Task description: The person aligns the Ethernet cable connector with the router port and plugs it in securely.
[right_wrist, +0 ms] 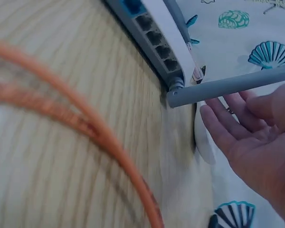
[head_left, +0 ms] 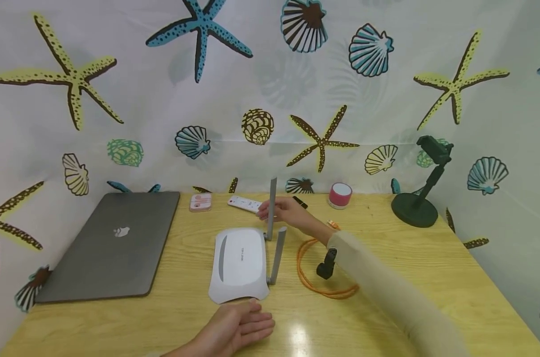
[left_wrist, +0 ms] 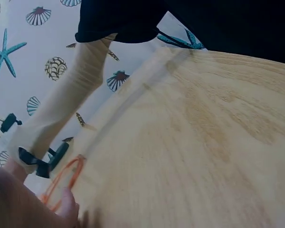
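A white router lies on the wooden table with its two grey antennas raised on its right side. My right hand is at the far antenna, its fingers loosely extended behind the rod. The right wrist view shows that hand close below the antenna, and the router's row of ports. Palm turned up, my left hand is relaxed by the router's near edge, holding nothing. An orange network cable lies coiled right of the router, partly under my right forearm.
A grey laptop, closed, occupies the left side. Along the back are an earphone case, a white remote, a small black object and a pink-and-white cylinder. A dark stand is at the back right, before a patterned cloth.
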A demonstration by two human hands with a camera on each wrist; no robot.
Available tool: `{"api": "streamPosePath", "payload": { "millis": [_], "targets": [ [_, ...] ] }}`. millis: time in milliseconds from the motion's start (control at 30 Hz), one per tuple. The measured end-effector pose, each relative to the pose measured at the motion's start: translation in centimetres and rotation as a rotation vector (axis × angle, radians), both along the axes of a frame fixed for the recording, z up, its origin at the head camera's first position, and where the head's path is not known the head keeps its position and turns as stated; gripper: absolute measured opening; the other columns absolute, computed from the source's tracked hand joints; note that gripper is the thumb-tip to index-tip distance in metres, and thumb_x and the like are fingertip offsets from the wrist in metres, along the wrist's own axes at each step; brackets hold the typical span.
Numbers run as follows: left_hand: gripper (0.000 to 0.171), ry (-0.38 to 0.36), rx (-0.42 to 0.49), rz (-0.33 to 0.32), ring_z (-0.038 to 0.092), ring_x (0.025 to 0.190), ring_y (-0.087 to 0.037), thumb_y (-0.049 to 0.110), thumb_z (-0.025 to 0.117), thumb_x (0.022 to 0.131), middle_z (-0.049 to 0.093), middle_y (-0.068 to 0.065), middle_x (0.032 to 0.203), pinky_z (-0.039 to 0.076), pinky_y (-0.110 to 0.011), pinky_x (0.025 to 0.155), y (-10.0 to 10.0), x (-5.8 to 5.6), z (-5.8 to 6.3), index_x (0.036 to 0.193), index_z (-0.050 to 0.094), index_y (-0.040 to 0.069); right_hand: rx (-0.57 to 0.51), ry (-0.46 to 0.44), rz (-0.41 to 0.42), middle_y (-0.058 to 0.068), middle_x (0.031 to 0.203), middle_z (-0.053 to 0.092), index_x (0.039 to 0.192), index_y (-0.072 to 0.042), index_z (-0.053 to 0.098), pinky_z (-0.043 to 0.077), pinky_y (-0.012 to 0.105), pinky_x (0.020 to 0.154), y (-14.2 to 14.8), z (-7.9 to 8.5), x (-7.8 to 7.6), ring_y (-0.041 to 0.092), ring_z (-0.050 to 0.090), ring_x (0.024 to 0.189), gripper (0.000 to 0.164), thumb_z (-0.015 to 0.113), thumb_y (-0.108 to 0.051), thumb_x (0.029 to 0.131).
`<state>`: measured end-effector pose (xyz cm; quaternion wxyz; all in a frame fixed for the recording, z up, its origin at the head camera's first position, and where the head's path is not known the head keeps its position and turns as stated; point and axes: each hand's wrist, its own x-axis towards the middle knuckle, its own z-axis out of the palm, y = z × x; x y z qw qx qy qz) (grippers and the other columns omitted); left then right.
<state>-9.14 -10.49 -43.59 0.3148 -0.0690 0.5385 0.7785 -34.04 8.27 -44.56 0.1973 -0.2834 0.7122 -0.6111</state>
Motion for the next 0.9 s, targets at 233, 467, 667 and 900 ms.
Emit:
{"api": "streamPosePath", "payload": {
  "millis": [233, 467, 667, 900],
  "targets": [
    [0.054, -0.011, 0.037, 0.088, 0.053, 0.125, -0.047, 0.015, 0.034, 0.106, 0.041, -0.046, 0.135, 0.049, -0.046, 0.101, 0.1, -0.2, -1.4, 0.139, 0.019, -0.026, 0.047, -0.244, 0.127, 0.027, 0.134, 0.057, 0.135, 0.008, 0.049, 0.045, 0.044, 0.107, -1.6, -0.9, -1.1, 0.037, 0.055, 0.128, 0.037, 0.043, -0.015, 0.106],
    [0.051, -0.017, 0.043, 0.119, 0.057, 0.123, -0.041, 0.017, 0.024, 0.108, 0.041, -0.044, 0.137, 0.049, -0.041, 0.102, -0.5, -0.9, -1.5, 0.136, 0.022, -0.026, 0.229, -0.224, 0.129, 0.012, 0.132, 0.064, 0.129, -0.003, 0.059, 0.048, 0.035, 0.105, -2.2, -1.0, -1.6, 0.022, 0.06, 0.125, 0.034, 0.054, -0.022, 0.102],
    [0.052, -0.057, 0.04, 0.111, 0.062, 0.118, -0.039, 0.02, 0.024, 0.109, 0.052, -0.04, 0.13, 0.051, -0.041, 0.099, -1.4, -1.7, -1.3, 0.132, 0.027, -0.027, 0.346, -0.163, 0.106, 0.005, 0.123, 0.07, 0.123, -0.012, 0.066, 0.051, 0.029, 0.095, -2.1, -0.4, -1.6, 0.014, 0.064, 0.113, 0.03, 0.063, -0.026, 0.097],
    [0.054, -0.061, -0.015, 0.055, 0.067, 0.11, -0.034, 0.025, 0.03, 0.109, 0.064, -0.032, 0.119, 0.054, -0.042, 0.095, -3.7, -2.7, -1.5, 0.131, 0.037, -0.024, 0.391, -0.113, 0.041, 0.003, 0.118, 0.072, 0.119, -0.011, 0.068, 0.049, 0.027, 0.091, -1.7, 0.1, -1.1, 0.014, 0.064, 0.111, 0.03, 0.07, -0.023, 0.091]
  ]
}}
